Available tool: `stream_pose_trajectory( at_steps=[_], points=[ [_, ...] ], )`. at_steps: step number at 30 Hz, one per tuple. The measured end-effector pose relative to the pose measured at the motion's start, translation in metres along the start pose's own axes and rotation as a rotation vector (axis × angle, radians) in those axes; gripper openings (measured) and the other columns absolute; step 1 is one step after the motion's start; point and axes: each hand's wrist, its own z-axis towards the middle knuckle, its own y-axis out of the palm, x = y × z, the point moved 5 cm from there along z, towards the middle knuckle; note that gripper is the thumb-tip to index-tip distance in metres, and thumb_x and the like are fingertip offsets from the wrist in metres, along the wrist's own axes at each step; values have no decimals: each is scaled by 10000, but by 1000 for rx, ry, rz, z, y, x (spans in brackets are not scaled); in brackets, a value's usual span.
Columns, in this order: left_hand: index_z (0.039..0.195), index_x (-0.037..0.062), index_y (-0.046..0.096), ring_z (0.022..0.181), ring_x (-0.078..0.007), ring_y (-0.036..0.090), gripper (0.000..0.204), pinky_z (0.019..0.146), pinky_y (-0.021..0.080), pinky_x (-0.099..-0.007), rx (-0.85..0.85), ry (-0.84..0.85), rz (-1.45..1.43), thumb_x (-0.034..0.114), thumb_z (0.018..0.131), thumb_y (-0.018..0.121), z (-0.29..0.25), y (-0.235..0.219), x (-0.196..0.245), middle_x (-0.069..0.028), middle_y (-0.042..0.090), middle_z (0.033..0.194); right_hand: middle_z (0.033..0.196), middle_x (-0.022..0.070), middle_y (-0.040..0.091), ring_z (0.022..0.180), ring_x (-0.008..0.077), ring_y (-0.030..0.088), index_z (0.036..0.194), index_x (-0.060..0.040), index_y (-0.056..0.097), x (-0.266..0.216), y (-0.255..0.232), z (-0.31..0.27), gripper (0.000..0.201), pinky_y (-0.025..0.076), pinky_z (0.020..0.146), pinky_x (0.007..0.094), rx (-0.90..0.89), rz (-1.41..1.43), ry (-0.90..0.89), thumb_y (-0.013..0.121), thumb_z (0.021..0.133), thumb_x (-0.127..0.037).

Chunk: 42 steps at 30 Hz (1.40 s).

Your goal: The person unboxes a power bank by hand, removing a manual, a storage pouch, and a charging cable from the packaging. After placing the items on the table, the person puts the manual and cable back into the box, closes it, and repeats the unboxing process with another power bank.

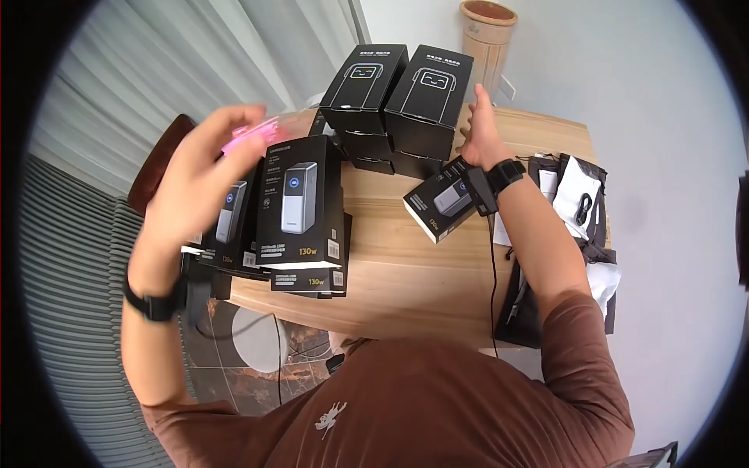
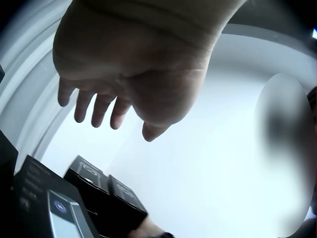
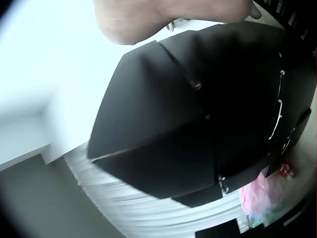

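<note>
My left hand [image 1: 191, 187] is raised over the left side of the table, its fingers loose and holding nothing. Beneath and beside it stand stacked black power bank boxes [image 1: 273, 210] marked 130w. The left wrist view shows the palm [image 2: 133, 74] with the fingers extended. My right hand [image 1: 485, 136] is upright with straight fingers, right beside the stacked black boxes with a smiling robot drawing [image 1: 429, 86]. From the right wrist view, that hand [image 3: 173, 17] is close along the dark box sides [image 3: 148, 124]. Just below the right wrist, a single power bank box [image 1: 437, 203] lies on the table.
A pink plastic bag [image 1: 257, 134] sits behind the left stack. Black pouches [image 1: 538, 273] with white papers and a coiled cable [image 1: 583, 209] lie along the table's right edge. Behind the table stand a clay-coloured pedestal [image 1: 488, 39] and a curtain [image 1: 179, 62]. Cables hang from both wrist cameras.
</note>
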Motion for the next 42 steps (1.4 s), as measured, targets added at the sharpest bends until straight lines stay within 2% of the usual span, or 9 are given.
stream_pose_trajectory(
  at_steps=[2, 5, 9, 13, 21, 23, 29, 33, 42],
  points=[
    [1235, -8, 650, 1334, -216, 574, 333, 1171, 415, -393, -8, 205, -4, 254, 1037, 698, -51, 18, 24, -127, 670, 1338, 1783, 218, 157, 1643, 388, 124, 1735, -111, 155, 8, 1, 5, 1087, 228, 1268, 602, 47, 11, 28, 467, 963, -809],
    [1107, 25, 700, 1042, -348, 743, 293, 918, 602, -463, -301, 435, -49, 221, 931, 830, -119, 49, 34, -163, 743, 1157, 1644, 204, 443, 1470, 391, 440, 1602, -121, 452, 33, 7, 51, 916, 408, 1175, 608, -148, 176, 80, 474, 975, -789],
    [1208, 16, 729, 1074, -330, 758, 384, 914, 616, -418, -598, 427, -167, 166, 889, 882, -179, 79, 14, -154, 762, 1220, 1314, 156, 736, 1125, 347, 707, 1332, -133, 723, 32, 15, 63, 729, 596, 999, 515, -233, 261, 56, 476, 1008, -737],
    [1265, 2, 699, 1168, -329, 732, 403, 964, 597, -417, -536, 188, -328, 120, 912, 853, -204, 85, -53, -156, 744, 1290, 1466, 187, 645, 1316, 370, 622, 1486, -90, 601, 32, 21, 76, 788, 526, 1111, 536, -255, 196, -55, 360, 1071, -715],
    [1319, 12, 679, 1199, -240, 708, 367, 1052, 543, -371, -206, 1, -599, 58, 967, 773, -235, 124, -161, -109, 748, 1275, 1443, 126, 686, 1303, 330, 645, 1425, -73, 655, 21, -7, 40, 658, 484, 1161, 468, -104, 39, -256, 495, 1070, -604],
    [1307, 20, 685, 1187, -208, 705, 347, 1047, 545, -362, -113, -92, -729, 34, 969, 764, -242, 140, -190, -94, 752, 1249, 1281, 68, 751, 1236, 274, 665, 1352, -76, 689, 4, -23, 11, 498, 428, 1194, 420, 91, 81, -229, 530, 1093, -471],
    [1197, 16, 694, 1108, -144, 704, 205, 994, 555, -303, 182, -186, -839, -20, 996, 713, -246, 173, -262, -57, 736, 1144, 1502, 99, 553, 1390, 208, 497, 1571, -82, 461, 9, 22, -147, 516, 363, 1169, 400, 111, 89, -796, 511, 1113, -315],
    [1163, 30, 697, 1046, -118, 681, 187, 940, 547, -286, 238, -168, -812, 15, 982, 744, -243, 184, -280, -31, 720, 1120, 1627, 99, 488, 1467, 249, 458, 1626, -85, 440, 104, 71, -196, 644, 308, 1231, 446, -278, -53, -453, 475, 1121, -484],
    [1184, 21, 658, 1091, -115, 663, 182, 977, 523, -282, 333, -159, -923, -55, 1019, 649, -239, 185, -303, -31, 703, 1162, 1436, 66, 653, 1338, 246, 604, 1478, -75, 572, 196, 108, -182, 608, 431, 1182, 429, -316, 116, -193, 489, 1112, -554]
  ],
)
